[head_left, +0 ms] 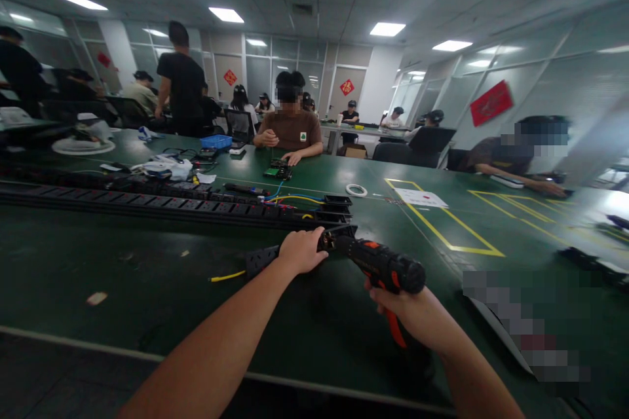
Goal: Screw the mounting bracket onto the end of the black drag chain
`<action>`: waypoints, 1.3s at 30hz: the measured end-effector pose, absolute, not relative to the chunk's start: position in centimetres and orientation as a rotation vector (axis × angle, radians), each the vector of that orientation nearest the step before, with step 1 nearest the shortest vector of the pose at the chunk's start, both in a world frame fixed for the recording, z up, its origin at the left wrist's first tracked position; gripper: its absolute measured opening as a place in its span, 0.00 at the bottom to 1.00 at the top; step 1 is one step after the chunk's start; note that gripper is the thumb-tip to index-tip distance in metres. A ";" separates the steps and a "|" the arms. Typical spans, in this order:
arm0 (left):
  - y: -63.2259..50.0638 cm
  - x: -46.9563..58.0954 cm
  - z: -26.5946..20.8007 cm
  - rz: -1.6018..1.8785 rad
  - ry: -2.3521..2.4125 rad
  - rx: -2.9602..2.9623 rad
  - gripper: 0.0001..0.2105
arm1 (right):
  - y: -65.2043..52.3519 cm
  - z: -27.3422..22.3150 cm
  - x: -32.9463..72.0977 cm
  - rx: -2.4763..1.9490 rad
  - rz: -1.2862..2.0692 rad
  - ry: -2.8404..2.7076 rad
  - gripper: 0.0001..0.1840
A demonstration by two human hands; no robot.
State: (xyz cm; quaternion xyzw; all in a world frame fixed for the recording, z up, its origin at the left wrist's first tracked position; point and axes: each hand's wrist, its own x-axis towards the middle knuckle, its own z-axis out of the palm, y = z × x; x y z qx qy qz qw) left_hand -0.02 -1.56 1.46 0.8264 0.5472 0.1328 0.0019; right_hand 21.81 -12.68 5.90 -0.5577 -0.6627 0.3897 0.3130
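My right hand (407,311) is wrapped round the handle of a black and orange cordless screwdriver (381,263). The tool points left, its nose close to the end of a black power strip (262,260). Over that strip lies my left hand (301,251), fingers closed round it near the end and hiding its middle. From the strip's left end a short yellow cable (227,276) sticks out on the table. The bit's contact point is too dark and small to make out.
Long black power strips (147,203) run along the green table (162,294), loose wires at their right ends. Beyond lie a white tape ring (356,190), a paper sheet (421,198) and a blue basket (216,142). A co-worker (289,131) sits opposite with a green circuit board (275,171).
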 end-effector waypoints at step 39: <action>-1.2 -0.2 0.9 0.438 1.705 2.629 0.29 | -12.5 5.8 22.0 -1.520 1.027 -1.804 0.07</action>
